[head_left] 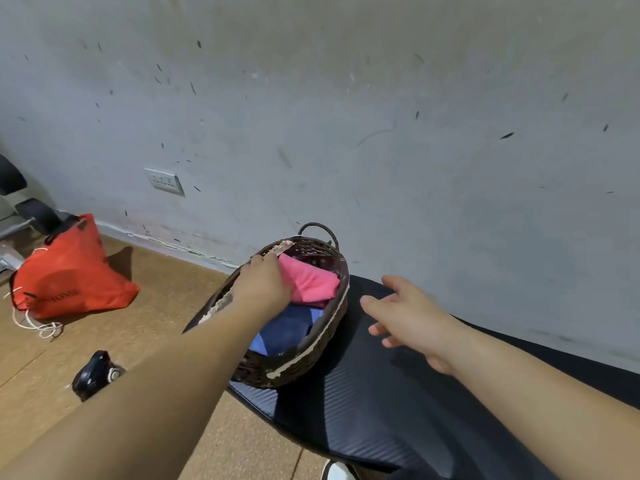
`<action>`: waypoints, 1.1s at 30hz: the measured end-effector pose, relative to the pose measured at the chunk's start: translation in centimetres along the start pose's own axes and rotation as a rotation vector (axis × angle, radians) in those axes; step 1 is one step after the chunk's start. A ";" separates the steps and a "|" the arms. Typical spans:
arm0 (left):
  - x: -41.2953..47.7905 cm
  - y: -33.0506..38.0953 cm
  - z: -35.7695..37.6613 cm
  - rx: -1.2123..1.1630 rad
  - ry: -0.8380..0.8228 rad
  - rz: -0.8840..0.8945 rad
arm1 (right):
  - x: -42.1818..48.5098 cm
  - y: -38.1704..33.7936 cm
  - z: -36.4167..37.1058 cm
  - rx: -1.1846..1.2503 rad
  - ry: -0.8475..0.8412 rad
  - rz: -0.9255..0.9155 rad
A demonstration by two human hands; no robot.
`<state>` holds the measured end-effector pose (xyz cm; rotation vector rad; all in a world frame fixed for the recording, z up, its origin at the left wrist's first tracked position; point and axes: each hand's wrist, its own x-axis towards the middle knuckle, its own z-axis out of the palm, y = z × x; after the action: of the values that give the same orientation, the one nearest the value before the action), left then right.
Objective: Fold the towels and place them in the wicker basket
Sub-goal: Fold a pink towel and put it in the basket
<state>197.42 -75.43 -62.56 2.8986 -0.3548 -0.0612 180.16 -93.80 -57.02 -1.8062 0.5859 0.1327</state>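
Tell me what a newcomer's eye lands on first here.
The pink towel, bright in the far end of the dark wicker basket at centre, with the left hand on its left edge and a blue towel folded at the near end. Next, the orange bag on the floor at far left. The right hand hovers open over the black mat, right of the basket.

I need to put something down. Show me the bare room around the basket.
The black mat is bare right of the wicker basket, nearer than the right hand. The floor is bare between basket and orange bag. Inside the basket is crowded: pink towel, blue towel, left hand.
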 end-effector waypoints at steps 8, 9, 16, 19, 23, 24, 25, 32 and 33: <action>0.3 2.1 2.5 0.444 -0.187 0.537 | 1.4 0.8 0.1 -0.060 -0.021 -0.013; 0.5 1.6 2.7 0.453 -0.217 0.546 | 1.3 0.8 0.1 -0.069 -0.031 -0.018; 2.1 0.3 4.1 0.435 -0.244 0.555 | 0.9 1.5 0.3 -0.144 -0.053 -0.026; 1.9 0.7 3.7 0.439 -0.218 0.536 | 0.3 1.4 0.0 -0.154 -0.052 -0.022; 1.7 1.2 3.2 0.502 -0.097 0.483 | -0.4 1.3 -0.4 -0.156 -0.055 -0.047; 1.8 1.2 3.4 0.470 -0.120 0.443 | -0.5 1.3 -0.5 -0.156 -0.056 -0.051; 1.8 1.3 3.5 0.420 -0.157 0.405 | -0.6 1.3 -0.5 -0.155 -0.055 -0.052; 3.5 0.8 2.5 0.336 -0.119 0.602 | 0.0 1.2 0.0 -0.119 -0.046 -0.036; 3.8 0.5 2.5 0.401 -0.082 0.665 | 0.1 1.3 0.0 -0.123 -0.045 -0.037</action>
<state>200.80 -77.39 -64.93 2.9789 -1.4652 0.0019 179.71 -94.09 -58.19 -1.9266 0.5217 0.1878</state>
